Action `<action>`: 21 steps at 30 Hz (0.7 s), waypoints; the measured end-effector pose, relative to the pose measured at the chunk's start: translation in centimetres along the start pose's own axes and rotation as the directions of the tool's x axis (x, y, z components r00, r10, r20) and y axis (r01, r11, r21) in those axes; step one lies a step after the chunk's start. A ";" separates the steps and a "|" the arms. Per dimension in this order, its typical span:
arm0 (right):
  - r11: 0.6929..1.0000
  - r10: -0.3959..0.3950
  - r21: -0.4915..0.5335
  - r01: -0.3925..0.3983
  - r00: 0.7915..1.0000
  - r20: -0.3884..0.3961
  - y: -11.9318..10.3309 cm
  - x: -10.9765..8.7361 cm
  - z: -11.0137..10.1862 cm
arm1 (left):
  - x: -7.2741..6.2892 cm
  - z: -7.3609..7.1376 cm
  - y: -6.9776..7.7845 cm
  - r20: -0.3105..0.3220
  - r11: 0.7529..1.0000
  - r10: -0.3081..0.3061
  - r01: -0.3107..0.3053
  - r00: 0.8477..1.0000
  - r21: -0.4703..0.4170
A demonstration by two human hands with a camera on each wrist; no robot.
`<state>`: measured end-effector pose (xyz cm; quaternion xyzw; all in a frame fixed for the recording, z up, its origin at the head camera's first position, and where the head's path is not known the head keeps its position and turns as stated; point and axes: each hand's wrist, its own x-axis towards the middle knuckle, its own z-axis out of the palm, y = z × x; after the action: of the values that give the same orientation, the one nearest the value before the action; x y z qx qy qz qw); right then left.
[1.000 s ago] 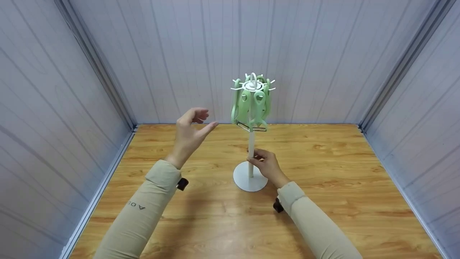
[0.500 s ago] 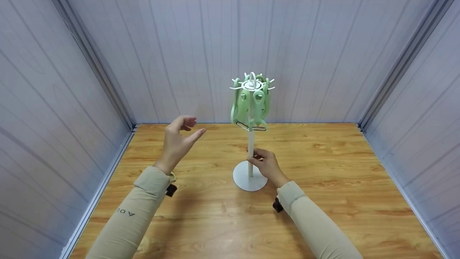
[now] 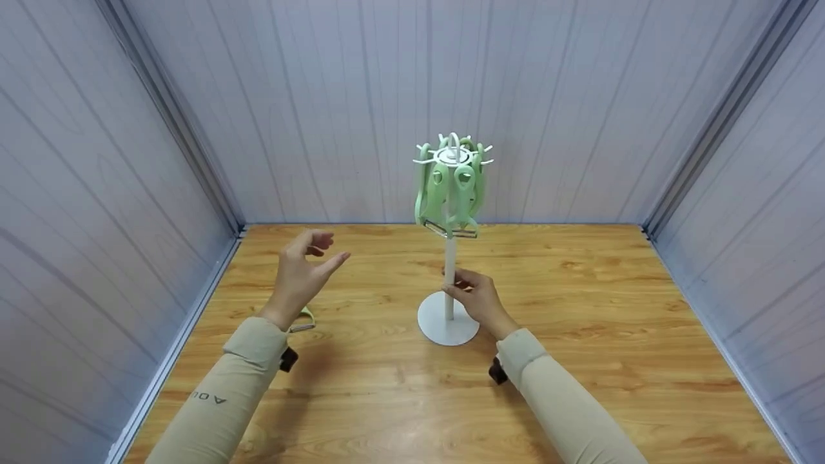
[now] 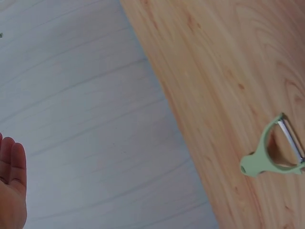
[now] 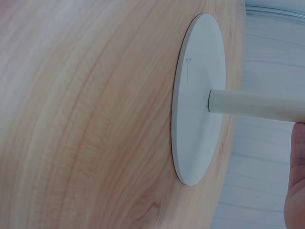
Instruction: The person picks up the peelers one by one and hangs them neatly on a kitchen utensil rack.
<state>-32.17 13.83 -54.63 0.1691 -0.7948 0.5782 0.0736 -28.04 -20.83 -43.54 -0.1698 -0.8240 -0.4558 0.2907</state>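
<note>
A white rotating hook stand (image 3: 450, 256) stands upright on the wooden table, its round base (image 5: 198, 143) flat on the surface. Several light green peelers (image 3: 437, 193) hang by their handle holes from its hooks. Low on the post, my right hand (image 3: 482, 300) pinches it between thumb and fingers. My left hand (image 3: 301, 274) is raised to the left of the stand, thumb and fingers apart, holding nothing. Partly hidden behind the left wrist in the head view, one more green peeler (image 4: 261, 160) lies on the table; the left wrist view shows its metal blade.
Pale panelled walls (image 3: 399, 96) close off the back and both sides of the wooden table (image 3: 580, 296). Dark wrist cameras (image 3: 289, 359) sit on both sleeves.
My left hand has moved left and down, away from the hanging peelers, and the peeler lying on the table has come into sight. My right hand stays on the post.
</note>
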 end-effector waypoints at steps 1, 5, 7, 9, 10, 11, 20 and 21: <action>1.000 0.000 -0.003 0.000 1.000 -0.001 0.0 0.0 0.0 | -0.1 -0.1 -0.2 -0.001 1.000 -0.004 0.004 1.000 0.002; 1.000 -0.008 -0.006 0.008 1.000 -0.002 0.0 0.0 0.0 | -0.7 -0.3 -0.9 0.003 1.000 -0.014 0.014 1.000 0.017; 1.000 -0.003 -0.002 0.003 1.000 -0.001 0.0 -0.1 0.0 | -1.1 -0.4 -1.2 0.007 0.999 -0.019 0.019 1.000 0.027; 1.000 0.003 0.002 -0.003 1.000 0.000 0.1 -0.1 0.0 | -1.4 -0.4 -1.5 0.013 0.999 -0.026 0.025 1.000 0.037; 1.000 0.006 0.004 -0.006 1.000 0.001 0.1 -0.1 0.0 | -1.6 -0.4 -1.7 0.014 0.999 -0.032 0.031 0.999 0.043; 1.000 0.007 0.004 -0.007 1.000 0.000 0.1 -0.1 0.0 | -1.8 -0.4 -1.9 0.015 0.998 -0.035 0.035 0.999 0.048; 1.000 -0.022 0.008 0.022 1.000 -0.009 0.3 0.0 0.0 | -3.3 0.0 -3.9 0.036 0.996 -0.038 0.035 0.999 0.076; 1.000 -0.022 0.010 0.023 1.000 -0.010 0.3 0.0 0.0 | -3.5 0.1 -4.1 0.042 0.996 -0.037 0.033 0.998 0.077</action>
<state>-32.26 13.91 -54.91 0.1756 -0.7897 0.5820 0.0831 -27.62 -22.99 -48.48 -0.1539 -0.8497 -0.4253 0.2710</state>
